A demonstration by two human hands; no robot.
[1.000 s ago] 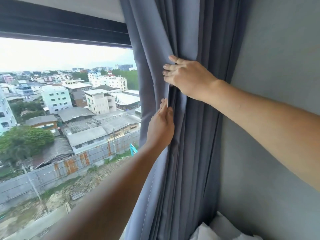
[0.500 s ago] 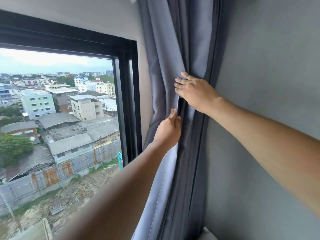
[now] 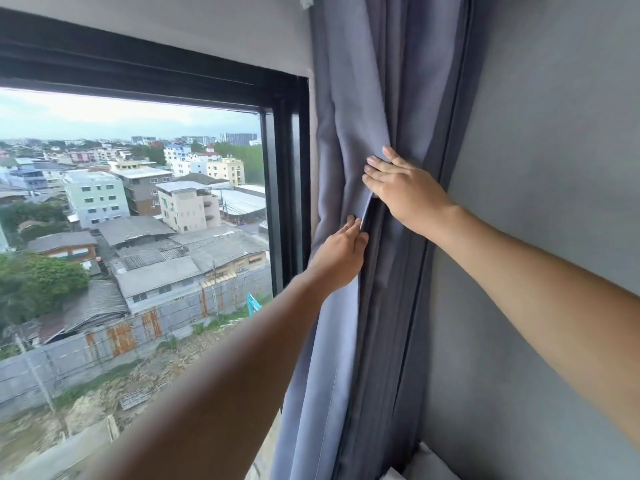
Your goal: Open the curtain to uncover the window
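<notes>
The grey-blue curtain (image 3: 360, 81) hangs bunched in folds against the grey wall, right of the window (image 3: 138, 202). The window's black frame (image 3: 285, 188) and its glass are uncovered, showing roofs and buildings outside. My left hand (image 3: 341, 252) grips the curtain's leading edge, fingers closed on the fabric. My right hand (image 3: 403, 192) sits just above it, curled over the same gathered folds and pressing them toward the wall.
A grey wall (image 3: 554, 168) runs along the right side, close behind the curtain. Something white, a pillow or bedding (image 3: 426, 465), shows at the bottom right corner. A strip of pale wall (image 3: 207, 26) lies above the window frame.
The curtain has been pushed further right, off the glass and past the window's right frame. Both hands moved right with it and kept their hold.
</notes>
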